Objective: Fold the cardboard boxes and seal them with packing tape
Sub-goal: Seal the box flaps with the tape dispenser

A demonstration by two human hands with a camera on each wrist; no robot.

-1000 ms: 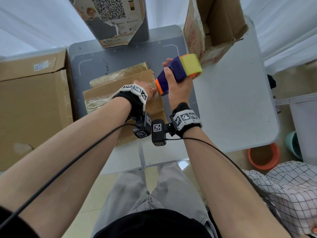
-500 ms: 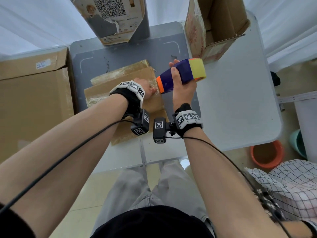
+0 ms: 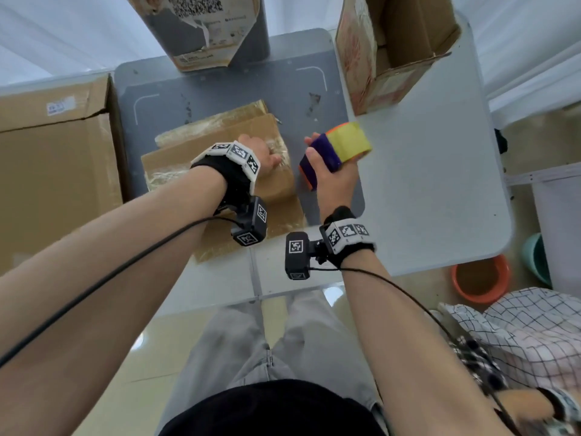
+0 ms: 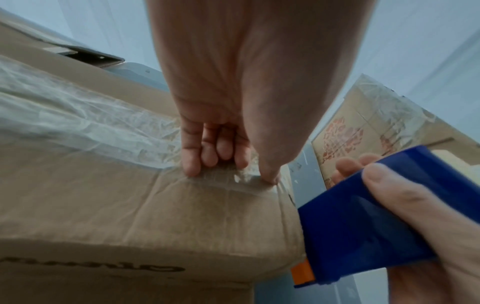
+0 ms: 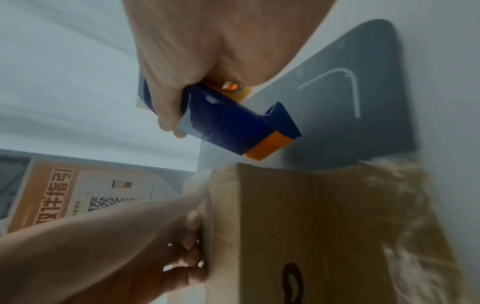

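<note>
A brown cardboard box (image 3: 188, 158) stands on the mat, with clear tape (image 4: 78, 123) running across its top. My left hand (image 3: 267, 157) rests on the top near the right edge. Its fingertips (image 4: 189, 166) and thumb press the tape end down at the edge. To the right of the box my right hand (image 3: 327, 174) grips a blue tape dispenser (image 3: 323, 152) with a yellow roll and an orange end. The dispenser (image 5: 233, 123) hangs clear of the box (image 5: 285, 216), a small gap between them. It also shows in the left wrist view as a blue dispenser (image 4: 363, 216) beside the box corner.
A large cardboard box (image 3: 47, 168) fills the left side. An open carton (image 3: 393, 51) stands at the back right and a printed box with a QR code (image 3: 204, 26) at the back. Dark grey mat (image 3: 235, 86) on a white table (image 3: 424, 184). An orange basin (image 3: 481, 278) sits on the floor.
My right hand has drawn the dispenser away from the box's right edge, to the right and slightly nearer me. My left hand has stayed pressing on the box top.
</note>
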